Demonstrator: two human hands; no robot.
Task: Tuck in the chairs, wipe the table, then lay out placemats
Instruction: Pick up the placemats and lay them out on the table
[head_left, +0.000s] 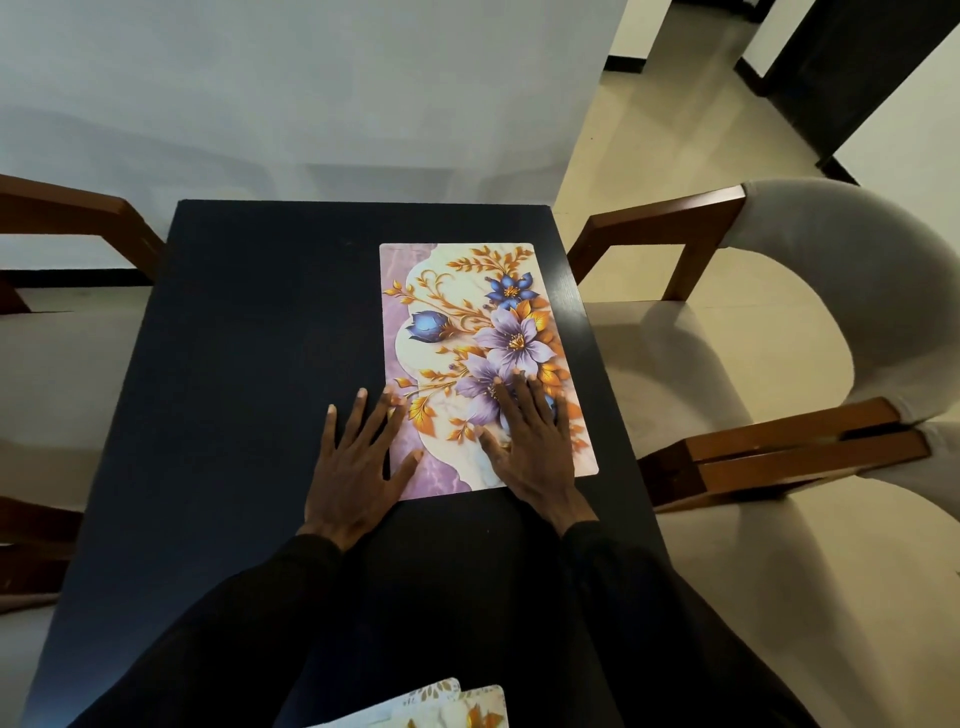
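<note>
- Floral placemat (467, 332), right half of table (249, 338): looks thin, light, flexible, probably slick.
- Left hand (353, 467) and right hand (535, 447): fingers straight, pressing flat, gripping nothing.
- Best slid under flat palms.

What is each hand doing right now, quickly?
Left hand: open, flat on the table, thumb on the placemat.
Right hand: open, flat on the placemat.
</note>
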